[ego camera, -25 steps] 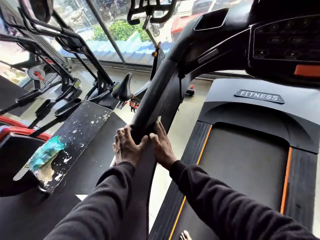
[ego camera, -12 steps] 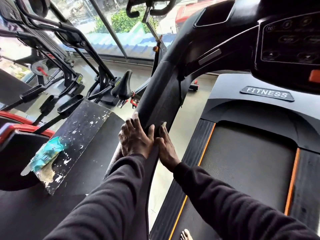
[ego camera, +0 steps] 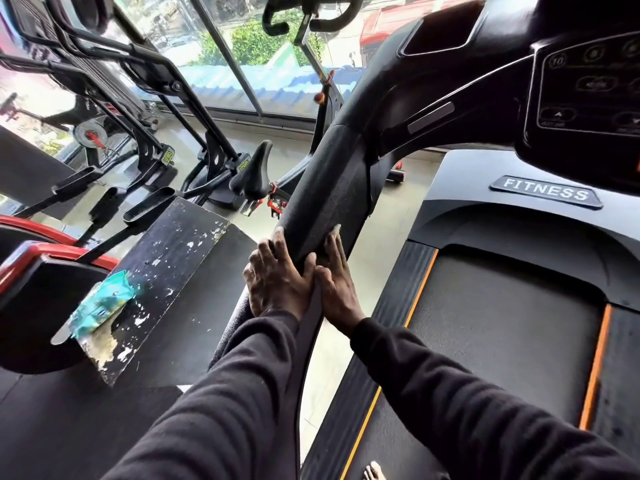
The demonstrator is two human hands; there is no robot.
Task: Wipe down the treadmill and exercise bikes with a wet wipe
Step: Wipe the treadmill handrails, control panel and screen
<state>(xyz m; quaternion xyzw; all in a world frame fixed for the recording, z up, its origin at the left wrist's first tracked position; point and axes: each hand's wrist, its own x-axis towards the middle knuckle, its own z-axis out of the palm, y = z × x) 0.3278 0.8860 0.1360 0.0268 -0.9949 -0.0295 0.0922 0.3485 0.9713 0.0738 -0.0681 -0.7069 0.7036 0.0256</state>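
On the treadmill's left handrail (ego camera: 325, 199), both my hands have slid a bit further up since a second ago. Left hand (ego camera: 277, 282) wraps the outer side, fingers curled over it. Right hand (ego camera: 334, 282) lies flat with straight fingers, pressing the wet wipe (ego camera: 336, 230) on the inner side, only a white corner showing. Rail runs long, up and away toward the console (ego camera: 588, 91). Wipes pack (ego camera: 102, 303) sits on the chipped board (ego camera: 166, 271) to my left, spin bike seat (ego camera: 254, 178) beyond.

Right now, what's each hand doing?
Left hand: fingers wrapped over the treadmill handrail.
Right hand: flat, pressing a wipe against the handrail.
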